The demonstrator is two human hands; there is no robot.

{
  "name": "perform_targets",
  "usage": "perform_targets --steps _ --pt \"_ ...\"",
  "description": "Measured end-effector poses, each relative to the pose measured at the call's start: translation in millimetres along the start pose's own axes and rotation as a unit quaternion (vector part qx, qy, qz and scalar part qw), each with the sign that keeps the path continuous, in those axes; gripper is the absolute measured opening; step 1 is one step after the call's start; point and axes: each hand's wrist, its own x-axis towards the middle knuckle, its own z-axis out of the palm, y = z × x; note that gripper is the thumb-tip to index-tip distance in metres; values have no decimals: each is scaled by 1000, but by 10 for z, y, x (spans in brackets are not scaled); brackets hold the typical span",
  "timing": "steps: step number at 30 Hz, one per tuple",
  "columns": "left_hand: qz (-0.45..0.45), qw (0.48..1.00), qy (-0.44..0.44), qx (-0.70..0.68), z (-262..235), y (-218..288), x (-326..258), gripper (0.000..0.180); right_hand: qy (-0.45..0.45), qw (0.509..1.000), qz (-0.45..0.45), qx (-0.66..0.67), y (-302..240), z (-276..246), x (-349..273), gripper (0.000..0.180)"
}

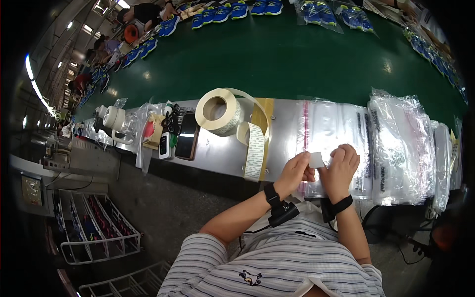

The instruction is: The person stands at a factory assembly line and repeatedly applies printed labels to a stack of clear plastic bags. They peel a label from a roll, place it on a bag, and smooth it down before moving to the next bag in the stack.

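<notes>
A small white square label (316, 159) is held between my two hands above the clear plastic bags (336, 119). My left hand (297, 171) pinches its left side between thumb and fingers. At its lower right corner, the thumb of my right hand (340, 170) closes on it, the other fingers curled above. Left of my hands stands a large roll of label tape (230, 116). Its loose strip (255, 153), printed with small rows of marks, hangs over the front of the metal ledge (283, 131).
More stacked plastic bags (401, 148) lie to the right. On the left of the ledge are a dark phone (187, 136), a small white device (166, 145) and a white jug-like container (115, 119). Beyond runs a green belt (297, 59) lined with blue shoes (231, 11). A wire rack (101, 242) stands lower left.
</notes>
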Motion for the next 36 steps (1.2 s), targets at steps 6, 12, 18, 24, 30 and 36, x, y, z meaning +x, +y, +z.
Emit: perform_targets --steps 6,12,18,24,30,36 --pt "-41 995 43 -76 31 146 -26 55 36 994 10 99 348 -97 -19 8" --pt "27 948 -286 -136 493 783 162 43 -5 973 13 231 319 -311 -100 3" --pt "-96 926 -173 -323 330 97 805 32 -22 933 126 336 509 -542 -34 11" --pt "-18 993 -94 69 727 291 806 37 -36 941 24 335 341 -898 132 11" --pt "-144 957 -111 -225 444 702 284 63 -67 971 -105 202 199 -867 -90 21" --pt "72 987 -138 -50 46 561 -366 42 -71 987 -78 118 119 -448 -168 9"
